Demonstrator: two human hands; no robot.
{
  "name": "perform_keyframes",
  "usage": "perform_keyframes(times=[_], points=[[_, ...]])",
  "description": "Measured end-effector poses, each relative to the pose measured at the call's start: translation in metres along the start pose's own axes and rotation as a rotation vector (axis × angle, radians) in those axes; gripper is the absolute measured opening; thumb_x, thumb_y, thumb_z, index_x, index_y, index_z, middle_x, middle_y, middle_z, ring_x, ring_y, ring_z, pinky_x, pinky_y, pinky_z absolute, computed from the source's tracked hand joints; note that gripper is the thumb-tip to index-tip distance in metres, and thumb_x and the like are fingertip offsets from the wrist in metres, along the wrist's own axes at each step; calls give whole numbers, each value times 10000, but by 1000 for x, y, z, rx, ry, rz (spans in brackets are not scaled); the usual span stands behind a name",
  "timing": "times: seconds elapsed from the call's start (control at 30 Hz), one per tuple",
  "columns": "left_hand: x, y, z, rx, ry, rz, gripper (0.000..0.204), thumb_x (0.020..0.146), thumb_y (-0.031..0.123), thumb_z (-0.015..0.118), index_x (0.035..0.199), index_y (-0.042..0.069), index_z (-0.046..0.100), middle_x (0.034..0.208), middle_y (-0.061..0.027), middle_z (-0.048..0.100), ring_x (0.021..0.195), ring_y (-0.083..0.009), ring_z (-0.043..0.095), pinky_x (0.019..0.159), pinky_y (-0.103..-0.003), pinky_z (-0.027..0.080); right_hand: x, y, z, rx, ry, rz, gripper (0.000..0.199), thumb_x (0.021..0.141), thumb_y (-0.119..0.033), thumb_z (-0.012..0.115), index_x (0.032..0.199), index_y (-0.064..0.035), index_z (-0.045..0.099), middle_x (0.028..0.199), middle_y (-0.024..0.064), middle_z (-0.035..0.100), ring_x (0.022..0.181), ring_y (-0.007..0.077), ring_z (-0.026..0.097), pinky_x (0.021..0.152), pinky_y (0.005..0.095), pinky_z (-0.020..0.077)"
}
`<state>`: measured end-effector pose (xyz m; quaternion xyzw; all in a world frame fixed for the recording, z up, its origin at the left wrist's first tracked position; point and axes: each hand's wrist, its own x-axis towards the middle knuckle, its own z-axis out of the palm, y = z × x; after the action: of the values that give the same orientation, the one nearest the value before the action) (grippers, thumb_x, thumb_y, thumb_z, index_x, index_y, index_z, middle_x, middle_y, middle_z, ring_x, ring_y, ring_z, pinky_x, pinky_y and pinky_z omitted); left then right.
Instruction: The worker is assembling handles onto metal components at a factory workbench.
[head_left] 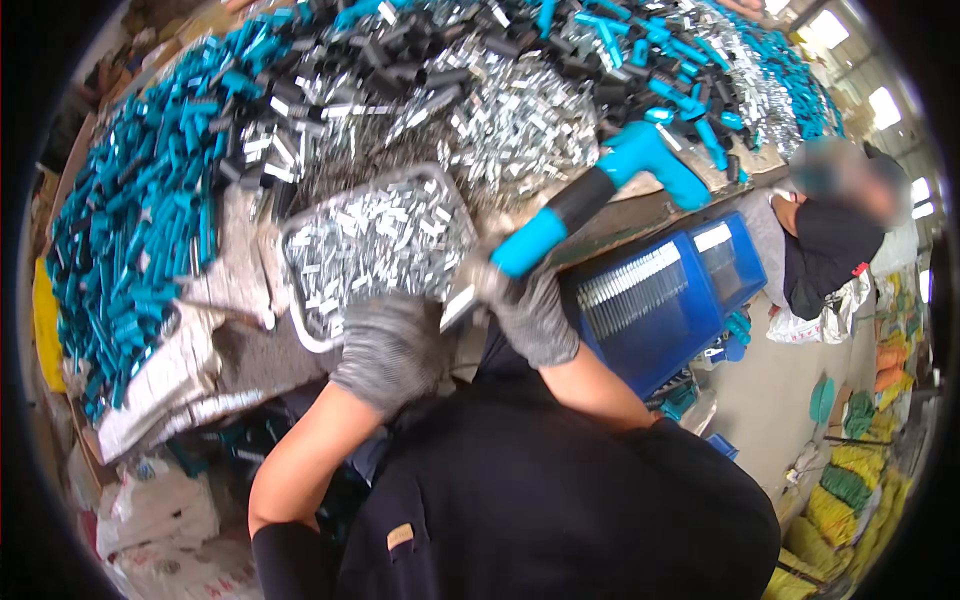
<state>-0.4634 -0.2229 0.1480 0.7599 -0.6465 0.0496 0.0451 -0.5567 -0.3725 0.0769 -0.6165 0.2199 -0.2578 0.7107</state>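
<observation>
The right hand point(541, 318) has blurred fingers point(487, 281), which apparently hide where the teal-and-black handle point(583, 198) meets the silvery strip point(458, 305).

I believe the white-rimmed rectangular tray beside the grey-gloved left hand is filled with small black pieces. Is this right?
The colour is wrong: the head view shows the white-rimmed rectangular tray beside the grey-gloved left hand filled with small silvery pieces.

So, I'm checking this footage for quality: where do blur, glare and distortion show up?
Head view: the right hand looks smeared where it meets the blue tool; head view: the windows at upper right glare white, and the metal pieces in the tray glint; head view: the picture bends toward a round black border; head view: the co-worker's head is smudged out.
</observation>
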Motion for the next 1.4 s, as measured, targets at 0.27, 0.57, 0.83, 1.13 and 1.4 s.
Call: perform_keyframes(times=[0.27,0.57,0.83,1.13,1.4], points=[[11,-2,0,-1622,-594,-375,192,890,228,620,969,53,618,691,-64,658,570,-134,614,472,-272,445,4,3,-4,175,-265,-129,236,807,-256,683,811,-40,589,750,39,619,681,146,599,633,300,504],[-43,43,103,-1064,31,-407,412,744,129,617,1154,95,598,936,-167,664,892,-322,645,793,-388,503,-46,1,-35,-1035,-538,-810,330,838,-165,682,1110,-25,558,1050,26,632,850,165,632,804,322,523],[-125,-16,267,-984,-415,-540,279,787,111,668,1065,86,658,996,-112,694,893,-248,648,818,-390,493,-52,12,-96,-138,-673,661,581,773,-146,713,1306,-19,522,921,88,665,765,138,631,753,280,509],[-177,-65,424,-565,180,-691,617,842,326,647,1382,125,426,1397,-102,461,1251,-282,445,1063,-373,351,-33,153,7,-1146,-685,227,401,772,-348,695,971,-5,629,848,248,648,821,407,629,734,468,500],[-197,-87,451,-1309,597,-964,672,876,260,626,1442,72,316,1435,-95,401,1285,-237,391,1094,-342,309,-30,195,27,-1411,-951,246,439,849,-435,578,986,-23,637,805,240,640,787,410,613,790,489,464]])
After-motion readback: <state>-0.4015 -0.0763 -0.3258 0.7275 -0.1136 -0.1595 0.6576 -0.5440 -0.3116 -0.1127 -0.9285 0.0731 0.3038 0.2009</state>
